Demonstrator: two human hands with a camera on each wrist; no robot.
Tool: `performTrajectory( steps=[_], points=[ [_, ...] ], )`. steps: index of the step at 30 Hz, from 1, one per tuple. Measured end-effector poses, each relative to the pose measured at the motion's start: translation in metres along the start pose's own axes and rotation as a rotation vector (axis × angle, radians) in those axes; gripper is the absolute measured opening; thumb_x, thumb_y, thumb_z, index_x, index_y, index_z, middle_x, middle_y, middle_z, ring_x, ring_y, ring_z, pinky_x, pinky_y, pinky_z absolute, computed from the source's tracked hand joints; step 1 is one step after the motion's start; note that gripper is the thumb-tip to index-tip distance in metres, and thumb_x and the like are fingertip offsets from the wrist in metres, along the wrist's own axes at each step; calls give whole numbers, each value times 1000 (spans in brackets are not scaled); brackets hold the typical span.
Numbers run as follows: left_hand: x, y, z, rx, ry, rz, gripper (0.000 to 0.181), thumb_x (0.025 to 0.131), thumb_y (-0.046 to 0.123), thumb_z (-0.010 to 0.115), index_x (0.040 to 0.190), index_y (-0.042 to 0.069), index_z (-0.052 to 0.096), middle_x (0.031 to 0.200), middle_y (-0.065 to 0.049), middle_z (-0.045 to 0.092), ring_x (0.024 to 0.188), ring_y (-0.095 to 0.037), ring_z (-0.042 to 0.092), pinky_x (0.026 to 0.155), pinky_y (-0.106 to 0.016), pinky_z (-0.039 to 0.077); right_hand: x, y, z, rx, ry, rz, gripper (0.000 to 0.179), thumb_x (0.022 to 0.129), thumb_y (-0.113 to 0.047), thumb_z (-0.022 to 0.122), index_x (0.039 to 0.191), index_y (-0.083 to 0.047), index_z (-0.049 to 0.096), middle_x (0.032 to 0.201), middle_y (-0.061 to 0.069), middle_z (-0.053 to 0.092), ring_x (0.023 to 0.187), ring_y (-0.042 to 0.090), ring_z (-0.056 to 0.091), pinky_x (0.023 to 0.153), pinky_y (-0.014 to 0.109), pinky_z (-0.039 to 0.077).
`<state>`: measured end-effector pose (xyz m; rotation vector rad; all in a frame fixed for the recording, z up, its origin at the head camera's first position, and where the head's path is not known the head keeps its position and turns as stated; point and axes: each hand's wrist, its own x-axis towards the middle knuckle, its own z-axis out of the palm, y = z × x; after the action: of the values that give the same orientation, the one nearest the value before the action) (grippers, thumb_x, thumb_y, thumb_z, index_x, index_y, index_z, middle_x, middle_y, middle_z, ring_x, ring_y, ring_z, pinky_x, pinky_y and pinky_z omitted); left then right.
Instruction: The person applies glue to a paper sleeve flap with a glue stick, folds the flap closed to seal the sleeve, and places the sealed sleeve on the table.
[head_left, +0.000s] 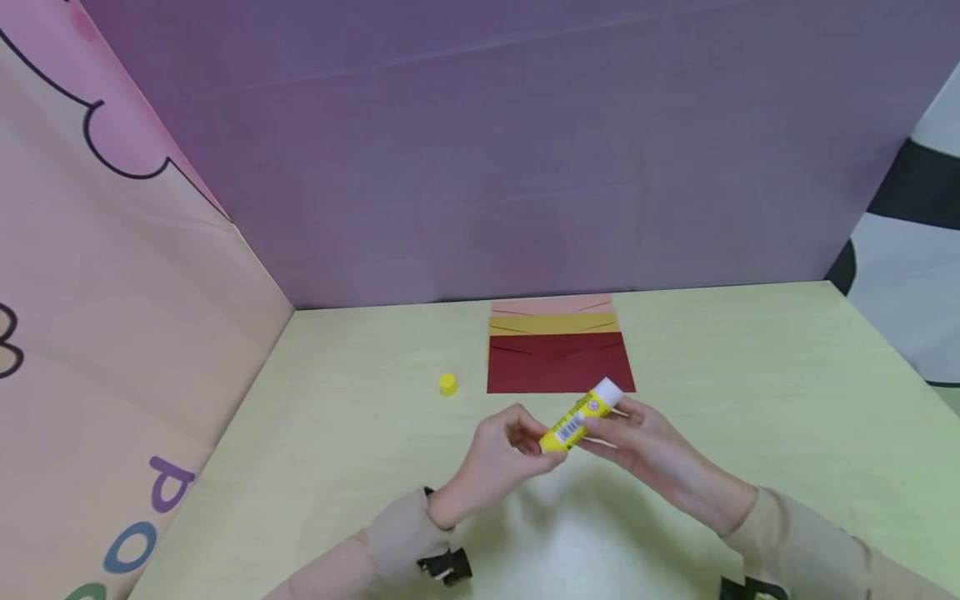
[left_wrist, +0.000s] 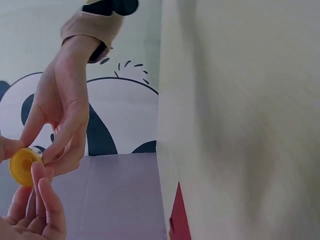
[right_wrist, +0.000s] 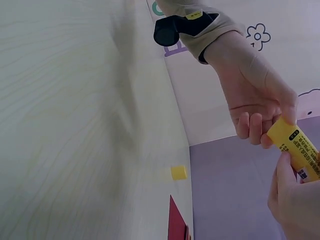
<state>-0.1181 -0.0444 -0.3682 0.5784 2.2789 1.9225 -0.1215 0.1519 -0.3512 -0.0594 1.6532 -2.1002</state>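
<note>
Both hands hold a yellow glue stick above the table, tilted with its white end up to the right. My left hand pinches the yellow base between thumb and fingers. Nearer the white end, my right hand grips the barrel, thumb across the label. The left wrist view shows the round yellow base end-on between the fingertips. A yellow cap stands on the table to the left, apart from both hands. Behind the glue stick lie overlapping envelopes: dark red in front, then yellow, then pink.
The pale table ends at a purple-grey back panel. A printed panel with letters closes the left side, and a black-and-white panel stands at the right. Dark straps with cameras sit on both wrists.
</note>
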Motion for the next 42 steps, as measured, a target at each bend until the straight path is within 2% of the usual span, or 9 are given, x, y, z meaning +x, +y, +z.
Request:
performTrajectory(
  steps=[6,11,15,19,24,30,37,39,42],
  points=[
    [3,-1,-2,-202,-53,-199,21,73,1,68,87,-9,55,78,-6,64,57,-7,54,53,-18,45,0,0,-1,0,-20,-7,49,85,-13,59,123,7,36,118,11,46,106,21,50,92,36,41],
    [4,-4,-2,-288,-100,-289,18,76,5,65,88,-7,57,75,-4,65,54,-8,50,54,-20,43,0,1,-3,-5,-50,-25,44,86,-13,57,122,5,39,117,10,47,106,20,50,92,36,40],
    [4,-4,-2,-399,-137,-374,14,80,8,61,86,-3,56,76,-5,65,54,-8,48,54,-19,40,0,1,-4,0,-73,-36,42,87,-13,56,122,3,39,117,9,47,106,20,50,92,35,40],
    [3,-4,-3,-509,-218,-441,10,83,12,54,84,2,54,76,-1,63,56,-6,47,55,-17,39,0,1,-4,2,-92,-41,43,87,-13,55,123,4,39,117,8,47,106,19,51,92,35,40],
    [3,-7,-4,-578,-306,-447,13,85,15,49,87,3,55,73,4,61,54,-4,44,56,-17,36,0,0,-4,-6,-100,-42,49,87,-14,55,126,7,35,118,8,47,106,19,51,92,35,40],
    [2,-13,-5,-613,-350,-442,32,86,17,46,106,-7,51,75,5,61,55,-4,43,56,-18,36,-1,0,-3,-15,-99,-40,52,87,-15,55,128,8,33,121,7,46,108,20,49,93,35,39],
    [2,-17,-7,-648,-477,-403,12,88,12,48,94,8,56,88,1,65,72,-8,58,68,-22,46,-1,0,-3,-70,-90,-56,53,88,-15,54,131,7,32,123,4,47,111,21,46,93,34,40],
    [3,-17,-8,-642,-496,-393,13,88,13,49,96,6,56,93,-1,64,77,-10,59,71,-24,47,-1,-1,-2,-89,-74,-51,55,88,-16,55,132,7,31,125,6,45,110,21,46,93,34,40],
    [3,-15,-10,-572,-478,-410,27,89,17,50,107,-2,54,101,-8,63,82,-13,60,78,-31,47,-1,-1,-2,-118,-33,-38,57,88,-18,55,133,6,29,129,13,41,110,22,46,93,33,40]
  ],
)
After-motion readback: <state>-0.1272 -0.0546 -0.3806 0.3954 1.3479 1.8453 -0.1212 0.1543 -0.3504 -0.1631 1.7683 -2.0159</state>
